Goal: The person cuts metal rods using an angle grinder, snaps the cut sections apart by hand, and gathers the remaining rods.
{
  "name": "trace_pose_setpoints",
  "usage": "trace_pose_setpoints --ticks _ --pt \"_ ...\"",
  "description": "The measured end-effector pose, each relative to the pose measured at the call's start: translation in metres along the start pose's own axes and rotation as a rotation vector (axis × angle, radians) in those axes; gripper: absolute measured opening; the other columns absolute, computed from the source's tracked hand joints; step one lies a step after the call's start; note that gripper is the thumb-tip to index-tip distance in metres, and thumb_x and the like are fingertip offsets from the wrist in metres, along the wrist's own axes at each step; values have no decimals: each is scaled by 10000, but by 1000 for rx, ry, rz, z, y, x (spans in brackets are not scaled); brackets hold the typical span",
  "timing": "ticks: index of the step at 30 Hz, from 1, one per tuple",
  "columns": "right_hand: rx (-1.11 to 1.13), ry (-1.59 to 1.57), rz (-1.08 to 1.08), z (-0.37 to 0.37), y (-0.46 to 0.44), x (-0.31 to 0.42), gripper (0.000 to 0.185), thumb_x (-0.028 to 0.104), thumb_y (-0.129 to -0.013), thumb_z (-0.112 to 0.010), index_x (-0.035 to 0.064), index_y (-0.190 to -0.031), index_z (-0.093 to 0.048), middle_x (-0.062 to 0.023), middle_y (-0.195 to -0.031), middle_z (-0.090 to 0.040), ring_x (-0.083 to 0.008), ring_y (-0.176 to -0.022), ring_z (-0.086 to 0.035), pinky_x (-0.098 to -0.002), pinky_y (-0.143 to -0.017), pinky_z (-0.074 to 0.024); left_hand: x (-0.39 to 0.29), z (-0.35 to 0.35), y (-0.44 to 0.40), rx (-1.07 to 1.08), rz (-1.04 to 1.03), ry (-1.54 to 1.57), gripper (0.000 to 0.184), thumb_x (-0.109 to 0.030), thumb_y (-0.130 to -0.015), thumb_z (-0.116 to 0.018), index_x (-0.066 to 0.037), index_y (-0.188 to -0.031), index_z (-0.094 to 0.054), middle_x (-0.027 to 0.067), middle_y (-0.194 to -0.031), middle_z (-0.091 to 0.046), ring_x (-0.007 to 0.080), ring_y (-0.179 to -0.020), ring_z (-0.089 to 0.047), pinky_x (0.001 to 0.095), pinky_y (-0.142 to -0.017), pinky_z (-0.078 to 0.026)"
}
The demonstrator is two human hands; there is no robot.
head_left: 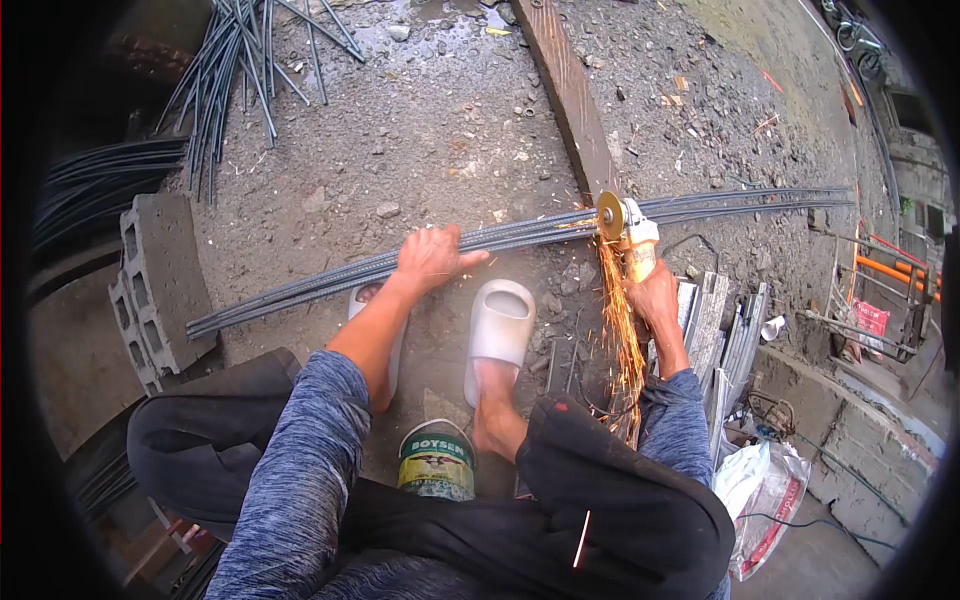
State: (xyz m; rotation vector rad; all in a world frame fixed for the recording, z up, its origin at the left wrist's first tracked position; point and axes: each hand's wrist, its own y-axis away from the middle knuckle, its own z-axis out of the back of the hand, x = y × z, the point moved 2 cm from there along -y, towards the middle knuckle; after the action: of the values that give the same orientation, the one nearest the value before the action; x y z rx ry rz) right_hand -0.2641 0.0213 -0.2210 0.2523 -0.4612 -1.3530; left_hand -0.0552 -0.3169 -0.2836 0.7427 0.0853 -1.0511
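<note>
A bundle of steel rebar (540, 232) lies across the ground in front of my feet, its right part over a wooden beam (566, 95). My left hand (432, 258) presses down on the bars left of the middle, fingers curled over them and thumb pointing right. In my right hand (655, 297) is an angle grinder (638, 243), its body upright and its disc (610, 215) against the bars beside the beam. Orange sparks (622, 345) stream down from the disc toward my right sleeve and knee. The disc's contact edge is partly hidden by sparks.
Hollow concrete blocks (165, 285) stand at the left. More cut bars (235, 80) are heaped at the upper left. A paint can (437, 462) sits between my legs. Metal channels (735, 330) and a plastic sack (770, 500) lie at the right. White slippers (500, 330) are on my feet.
</note>
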Motion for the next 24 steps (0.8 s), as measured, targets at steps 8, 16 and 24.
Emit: trace_pose_setpoints --ticks 8,16,24 --pt "5 52 34 2 -3 4 559 268 -710 -790 -94 -1103 -623 -323 -1047 -715 -472 -1024 -695 -502 -906 -547 2 -4 -1 -9 1 17 763 -755 -848 -640 -12 -1007 -705 246 -925 -752 420 -929 -740 512 -813 -586" --pt "-2 42 26 4 -11 10 575 285 -735 -801 -99 -1116 -607 -335 -1045 -713 -475 -1021 -704 -502 -868 -566 0 -1 0 -21 -1 1 764 -757 -850 -636 -12 -1005 -706 247 -934 -752 420 -933 -740 513 -824 -585" --pt "26 65 4 8 -9 13 568 267 -736 -808 -111 -1112 -614 -333 -1051 -716 -467 -1014 -712 -492 -868 -571 2 -4 0 -20 -4 -1 763 -757 -852 -634 -15 -1015 -704 245 -930 -752 417 -922 -742 512 -803 -587"
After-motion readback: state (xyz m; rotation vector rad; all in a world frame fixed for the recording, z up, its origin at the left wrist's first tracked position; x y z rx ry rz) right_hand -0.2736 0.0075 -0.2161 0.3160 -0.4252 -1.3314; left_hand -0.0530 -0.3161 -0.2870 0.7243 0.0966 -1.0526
